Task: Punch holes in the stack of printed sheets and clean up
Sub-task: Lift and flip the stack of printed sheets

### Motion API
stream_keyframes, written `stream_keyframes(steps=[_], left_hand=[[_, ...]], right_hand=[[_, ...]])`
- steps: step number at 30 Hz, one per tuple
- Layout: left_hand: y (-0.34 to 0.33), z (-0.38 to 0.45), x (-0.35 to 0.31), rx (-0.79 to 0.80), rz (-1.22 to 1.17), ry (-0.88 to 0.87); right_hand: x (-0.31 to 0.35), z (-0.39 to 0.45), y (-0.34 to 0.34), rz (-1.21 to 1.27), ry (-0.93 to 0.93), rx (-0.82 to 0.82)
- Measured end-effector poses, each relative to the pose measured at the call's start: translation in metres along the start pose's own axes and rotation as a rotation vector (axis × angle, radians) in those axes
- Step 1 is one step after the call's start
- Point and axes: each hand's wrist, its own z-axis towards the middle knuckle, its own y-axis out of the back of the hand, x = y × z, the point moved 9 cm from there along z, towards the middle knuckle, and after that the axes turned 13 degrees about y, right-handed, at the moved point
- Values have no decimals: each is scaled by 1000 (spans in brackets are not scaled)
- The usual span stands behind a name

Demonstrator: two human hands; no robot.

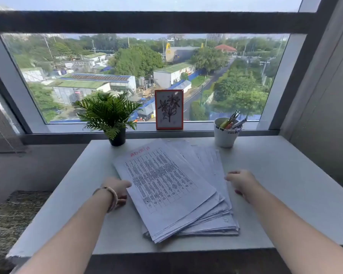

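A loosely fanned stack of printed sheets (170, 186) lies in the middle of the white desk (285, 184). Its top sheet carries a table of dense text and red writing at the far end. My left hand (117, 191), with a bracelet on the wrist, holds the stack's left edge, one fingertip on top and the other fingers curled beside it. Over at the stack's right edge, my right hand (241, 183) touches the fanned sheets with loosely bent fingers. A white cup (225, 135) at the back right holds pens and a metal plier-like tool (233, 116).
A small potted fern (109, 115) stands at the back left of the desk. An orange-framed flower drawing (169, 109) leans on the window sill. A grey wall closes in on the right; a woven mat (14, 220) lies left of the desk.
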Motion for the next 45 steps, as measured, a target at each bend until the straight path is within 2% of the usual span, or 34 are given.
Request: stream_keyframes(steps=[2, 5, 7, 9, 11, 14, 16, 18, 22, 25, 29, 32, 37, 42, 45], left_hand=[[-1, 0, -5, -85, 24, -37], [-19, -15, -12, -169, 216, -82], [-33, -22, -18, -167, 205, -125], [-42, -27, -16, -197, 227, -90], [-46, -33, -17, -229, 359, -90], [-50, -32, -18, -126, 362, -174], [-49, -18, -14, -35, 279, -175], [-52, -17, -14, 28, 301, -183], [-61, -30, -18, 81, 285, -226], [-67, -25, -18, 115, 194, -232], [-77, -33, -25, 200, 59, -228], [-71, -30, -23, 191, -19, -176], [-52, -24, -4, 133, 81, -8], [-64, -31, 16, 490, -63, 176], [-66, -49, -2, 534, -152, 86]], right_hand=[[0, 2, 4, -21, 12, -86], [-4, 1, -16, 46, -43, -2], [-1, 2, -25, 79, -74, 20], [-4, 6, -26, 62, -105, 17], [-6, 6, -27, 50, -141, 35], [-7, 8, -29, 59, -174, 81], [-3, 9, -29, 46, -170, 103], [3, 10, -33, 53, -149, 130], [0, 1, -52, 122, -178, 224], [-4, -5, -57, 204, -183, 266], [5, -23, -67, 312, -168, 412], [4, -31, -76, 403, -204, 505], [-1, -37, -73, 441, -309, 614], [10, -51, -79, 564, -280, 680], [31, -51, -78, 538, -76, 630]])
